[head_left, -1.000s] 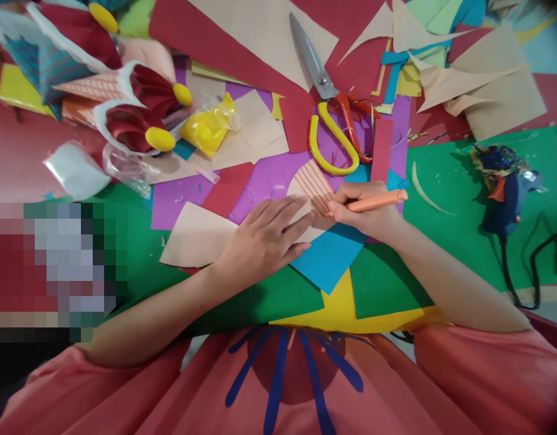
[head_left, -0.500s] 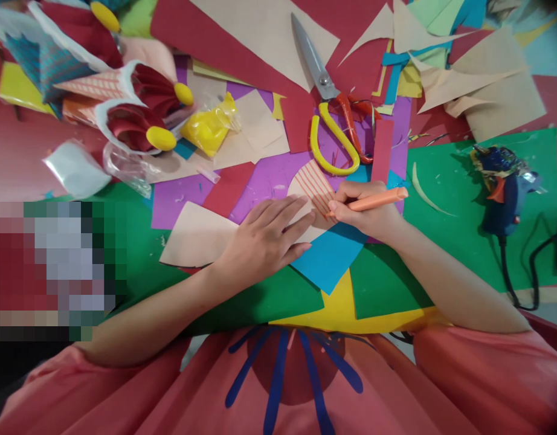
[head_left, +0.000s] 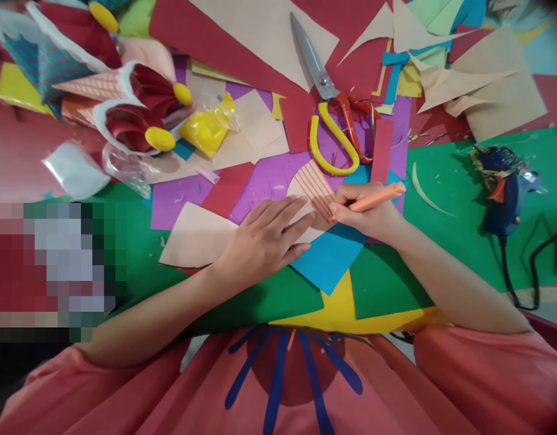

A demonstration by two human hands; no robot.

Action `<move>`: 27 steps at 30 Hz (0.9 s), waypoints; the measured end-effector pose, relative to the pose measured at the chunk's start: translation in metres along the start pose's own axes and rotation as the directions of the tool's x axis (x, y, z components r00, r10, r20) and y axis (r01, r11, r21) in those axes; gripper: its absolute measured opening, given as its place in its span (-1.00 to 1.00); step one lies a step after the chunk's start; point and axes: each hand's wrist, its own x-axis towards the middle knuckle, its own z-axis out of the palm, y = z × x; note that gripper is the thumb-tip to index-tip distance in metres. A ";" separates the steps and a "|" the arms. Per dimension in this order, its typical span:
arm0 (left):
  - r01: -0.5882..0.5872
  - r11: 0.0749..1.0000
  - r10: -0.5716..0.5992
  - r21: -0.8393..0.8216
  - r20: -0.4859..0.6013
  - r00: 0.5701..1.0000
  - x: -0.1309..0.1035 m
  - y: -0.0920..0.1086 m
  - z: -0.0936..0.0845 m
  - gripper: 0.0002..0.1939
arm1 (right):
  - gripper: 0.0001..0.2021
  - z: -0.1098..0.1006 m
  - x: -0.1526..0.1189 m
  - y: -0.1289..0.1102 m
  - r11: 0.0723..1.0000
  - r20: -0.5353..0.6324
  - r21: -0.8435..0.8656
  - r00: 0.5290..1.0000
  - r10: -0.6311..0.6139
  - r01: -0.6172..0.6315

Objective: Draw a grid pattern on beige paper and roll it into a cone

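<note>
My right hand (head_left: 367, 211) is closed around an orange marker (head_left: 379, 197), its tip down at the right edge of a cream paper piece (head_left: 312, 186). Orange parallel lines cover the upper right part of that piece. My left hand (head_left: 273, 229) lies flat across the cream paper with fingers stretched out, hiding its middle. Out to the left of this hand shows a fan-shaped cream paper part (head_left: 197, 234); whether it joins the striped part is hidden. A blue sheet (head_left: 330, 260) lies under the striped part.
Large scissors (head_left: 328, 96) with yellow and red handles lie beyond my hands. Paper cones (head_left: 119, 124) with red insides stand at the upper left near a yellow plastic packet (head_left: 209, 128). A blue glue gun (head_left: 502, 202) with its cord rests on green sheets (head_left: 460, 241) at right.
The marker tip has moved slightly right and down along the paper's edge, with my right hand shifting a little. My left hand stays in place.
</note>
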 end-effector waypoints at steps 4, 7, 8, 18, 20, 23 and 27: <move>-0.005 1.000 0.005 0.003 -0.009 1.000 0.000 0.000 0.001 -0.61 | -0.71 -0.001 0.001 0.000 1.000 0.039 -0.013 0.999 -0.006 0.007; -0.013 1.000 0.013 0.005 -0.020 1.000 0.000 -0.001 0.001 -0.61 | -0.71 -0.001 0.001 0.001 1.000 0.018 -0.008 1.000 -0.007 0.007; -0.013 1.000 0.013 0.003 -0.018 1.000 0.001 -0.001 0.001 -0.61 | -0.71 -0.001 0.001 0.001 1.000 0.014 -0.004 1.000 -0.012 0.012; 0.021 0.999 -0.020 -0.026 0.016 1.000 0.000 0.000 0.001 -0.61 | -0.69 -0.003 0.001 0.001 1.000 0.047 0.023 0.999 0.002 -0.003; 0.009 1.000 -0.009 -0.021 0.002 1.000 0.000 -0.001 0.002 -0.61 | -0.71 -0.005 0.000 0.003 0.994 -0.010 0.104 1.000 0.028 -0.027; -0.032 0.999 0.032 -0.020 -0.017 0.999 0.000 -0.001 0.002 -0.62 | -0.70 -0.007 -0.001 0.003 0.974 -0.126 0.222 0.989 0.074 -0.045; -0.183 0.980 0.186 -0.075 0.039 0.982 -0.002 0.001 0.004 -0.61 | -0.71 -0.006 -0.003 0.002 0.981 -0.250 0.192 0.967 0.060 -0.011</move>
